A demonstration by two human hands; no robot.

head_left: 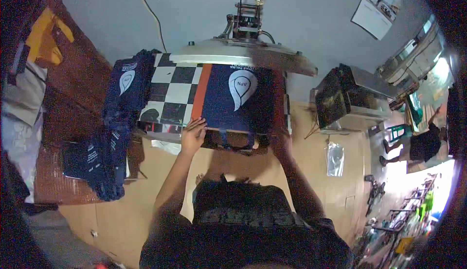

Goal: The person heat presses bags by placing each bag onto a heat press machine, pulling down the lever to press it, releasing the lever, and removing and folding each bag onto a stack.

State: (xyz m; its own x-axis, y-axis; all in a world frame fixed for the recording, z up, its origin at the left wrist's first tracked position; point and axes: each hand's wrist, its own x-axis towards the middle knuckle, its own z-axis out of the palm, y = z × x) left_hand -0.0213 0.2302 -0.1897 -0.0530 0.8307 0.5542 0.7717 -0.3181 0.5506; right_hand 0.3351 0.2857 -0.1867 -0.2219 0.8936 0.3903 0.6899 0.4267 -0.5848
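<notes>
A navy tote bag (221, 98) with orange side strips lies flat on the checkered bed (168, 93) of a heat press. Its white drop-shaped print faces up, and dark straps hang over the front edge. Above its far end is the press's round pale upper plate (214, 50). My left hand (193, 131) has its fingers closed on the bag's near left corner. At the near right corner, my right hand (281, 141) touches the bag's edge; shadow hides its fingers.
On the left, a pile of printed navy bags (121, 93) lies on a brown woven surface (68, 118). A dark box-like unit (335, 98) stands right of the press, with a clear plastic packet (334, 159) below it. Another person (423, 145) is at far right.
</notes>
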